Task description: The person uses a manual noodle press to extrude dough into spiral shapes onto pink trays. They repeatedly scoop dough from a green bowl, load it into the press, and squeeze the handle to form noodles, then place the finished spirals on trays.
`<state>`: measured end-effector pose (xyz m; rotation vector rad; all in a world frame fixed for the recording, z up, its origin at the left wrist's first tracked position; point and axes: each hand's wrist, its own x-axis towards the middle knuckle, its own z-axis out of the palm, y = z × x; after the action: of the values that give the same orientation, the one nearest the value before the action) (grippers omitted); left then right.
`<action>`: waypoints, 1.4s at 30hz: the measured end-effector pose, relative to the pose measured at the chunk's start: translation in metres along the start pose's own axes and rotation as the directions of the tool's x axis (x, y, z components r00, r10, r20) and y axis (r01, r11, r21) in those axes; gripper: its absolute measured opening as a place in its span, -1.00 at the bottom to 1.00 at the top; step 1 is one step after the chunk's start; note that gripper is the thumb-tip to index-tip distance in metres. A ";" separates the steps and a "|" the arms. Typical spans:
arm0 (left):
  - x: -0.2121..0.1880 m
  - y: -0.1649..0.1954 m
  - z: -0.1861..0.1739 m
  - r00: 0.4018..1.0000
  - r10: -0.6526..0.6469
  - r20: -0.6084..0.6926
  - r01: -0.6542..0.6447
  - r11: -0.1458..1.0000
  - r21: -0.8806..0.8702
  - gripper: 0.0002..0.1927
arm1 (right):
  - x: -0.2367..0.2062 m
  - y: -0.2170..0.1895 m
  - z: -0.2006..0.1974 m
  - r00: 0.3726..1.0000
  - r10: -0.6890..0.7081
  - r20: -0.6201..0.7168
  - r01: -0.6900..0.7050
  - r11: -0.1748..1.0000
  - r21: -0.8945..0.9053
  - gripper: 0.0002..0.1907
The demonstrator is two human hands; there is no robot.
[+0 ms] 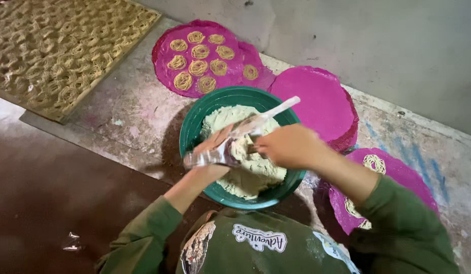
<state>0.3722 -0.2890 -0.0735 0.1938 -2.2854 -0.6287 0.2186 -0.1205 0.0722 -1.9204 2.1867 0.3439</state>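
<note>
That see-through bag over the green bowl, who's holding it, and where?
The left hand grips the clear plastic piping bag around its lower, filled end, over the dough in the green bowl. The right hand is at its middle; its exact hold is blurred.

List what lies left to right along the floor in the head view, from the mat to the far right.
Woven tray of dried noodle coils → pink disc with fresh coils → green bowl of dough → bare pink disc stack → pink disc with coils at right.
</note>
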 end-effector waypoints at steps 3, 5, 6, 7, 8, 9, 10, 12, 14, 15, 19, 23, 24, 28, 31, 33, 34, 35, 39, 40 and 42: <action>-0.014 0.000 0.007 0.938 -0.228 0.262 0.256 0.964 -0.078 -0.39 | 0.007 -0.045 0.015 0.963 -0.152 -0.225 0.076 0.947 -0.313 -0.83; -0.022 -0.006 0.005 0.856 -0.328 0.400 0.447 0.858 -0.253 -0.41 | 0.000 -0.059 0.009 0.914 -0.239 -0.328 0.114 0.926 -0.359 -0.86; -0.025 -0.009 0.002 0.880 -0.305 0.363 0.455 0.761 -0.463 -0.40 | -0.008 -0.059 0.000 0.913 -0.253 -0.319 0.144 0.933 -0.329 -0.88; -0.027 -0.013 -0.001 0.900 -0.295 0.322 0.437 0.626 -0.646 -0.39 | -0.019 -0.058 -0.010 0.912 -0.268 -0.312 0.175 0.940 -0.294 -0.89; -0.027 -0.016 -0.006 0.891 -0.330 0.311 0.448 0.743 -0.497 -0.40 | -0.031 -0.054 -0.021 0.960 -0.095 -0.265 0.040 0.977 -0.207 -0.89; -0.025 -0.020 -0.010 0.888 -0.361 0.286 0.445 0.831 -0.334 -0.40 | -0.045 -0.045 -0.034 0.976 0.077 -0.202 -0.106 0.985 -0.134 -0.87; -0.023 -0.024 -0.014 0.885 -0.391 0.255 0.436 0.886 -0.155 -0.39 | -0.055 -0.038 -0.045 0.972 0.084 -0.219 -0.107 0.990 -0.092 -0.86; -0.018 -0.025 -0.017 0.888 -0.366 0.279 0.452 0.807 -0.380 -0.40 | -0.070 -0.026 -0.058 0.965 0.114 -0.238 -0.117 0.993 -0.001 -0.84; -0.014 -0.023 -0.017 0.901 -0.310 0.303 0.421 0.792 -0.442 -0.38 | -0.061 -0.018 -0.057 0.960 0.072 -0.270 -0.080 0.997 -0.016 -0.85; -0.013 -0.021 -0.016 0.913 -0.262 0.313 0.377 0.836 -0.398 -0.36 | -0.056 -0.017 -0.054 0.957 0.050 -0.287 -0.059 0.998 -0.024 -0.84; -0.011 -0.007 -0.004 0.887 -0.290 0.360 0.437 0.781 -0.447 -0.23 | -0.021 -0.032 -0.029 0.989 0.054 -0.141 -0.077 0.984 -0.158 -0.82; -0.007 0.003 -0.006 0.813 -0.380 0.441 0.550 0.749 -0.370 -0.33 | 0.002 -0.074 -0.021 0.972 -0.041 -0.233 -0.022 0.965 -0.262 -0.82; -0.004 0.003 -0.013 0.829 -0.385 0.405 0.509 0.819 -0.265 -0.29 | -0.002 -0.075 -0.029 0.962 -0.061 -0.265 0.000 0.975 -0.224 -0.81; 0.014 -0.005 -0.045 0.892 -0.364 0.269 0.378 0.926 0.001 -0.30 | -0.044 -0.057 -0.074 0.981 0.158 -0.108 -0.175 0.971 -0.165 -0.82; 0.022 -0.003 -0.052 0.884 -0.310 0.349 0.323 0.946 0.021 -0.16 | -0.043 -0.055 -0.077 0.974 0.118 -0.195 -0.153 0.972 -0.176 -0.75; 0.023 -0.001 -0.047 0.968 -0.116 0.221 0.148 0.980 -0.133 -0.26 | -0.015 -0.069 -0.058 0.959 -0.006 -0.284 -0.071 0.963 -0.260 -0.84; 0.023 -0.001 -0.043 0.991 -0.013 0.130 0.039 0.980 -0.196 -0.30 | -0.008 -0.074 -0.047 0.949 -0.015 -0.314 -0.075 0.959 -0.272 -0.79; 0.021 -0.002 -0.039 0.992 -0.039 0.118 0.061 0.980 -0.189 -0.30 | -0.002 -0.077 -0.035 0.937 -0.024 -0.348 -0.082 0.954 -0.287 -0.74; 0.017 -0.018 -0.031 0.921 -0.342 0.185 0.375 0.906 -0.196 -0.35 | -0.019 -0.047 -0.020 0.962 0.152 -0.225 -0.142 0.988 0.061 -0.66; 0.017 -0.023 -0.031 0.867 -0.450 0.213 0.489 0.850 -0.195 -0.37 | -0.027 -0.038 -0.020 0.937 0.228 -0.266 -0.195 0.970 0.145 -0.67; 0.020 -0.030 -0.030 0.954 -0.295 0.055 0.299 0.950 -0.086 -0.28 | -0.037 -0.022 -0.018 0.859 0.390 -0.330 -0.290 0.904 0.314 -0.65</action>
<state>0.3781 -0.3326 -0.0575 0.4907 -2.2791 -0.8988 0.2455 -0.0943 0.1003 -1.5548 2.6751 -0.2873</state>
